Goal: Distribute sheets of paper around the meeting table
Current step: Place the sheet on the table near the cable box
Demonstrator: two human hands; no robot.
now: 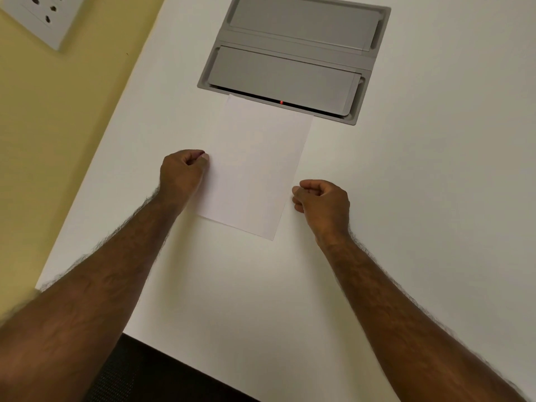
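I am setting one plain white paper sheet (253, 166) flat on the white table (406, 198), just below the grey hatch (290, 59); left hand (181, 172) and right hand (323, 201) fingers curled, seemingly pinching its side edges; next, release and move to another seat

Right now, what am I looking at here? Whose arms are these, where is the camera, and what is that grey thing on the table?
There is no machine here: these are a person's two bare arms, filmed by one camera worn on the head, looking down. A single sheet of paper lies flat on the white table. The left hand touches its left edge with curled fingers; the right hand sits at its right edge, likewise curled. Whether either truly pinches the sheet is unclear. The grey hatch set into the table has two closed flaps. A wall socket shows top left.
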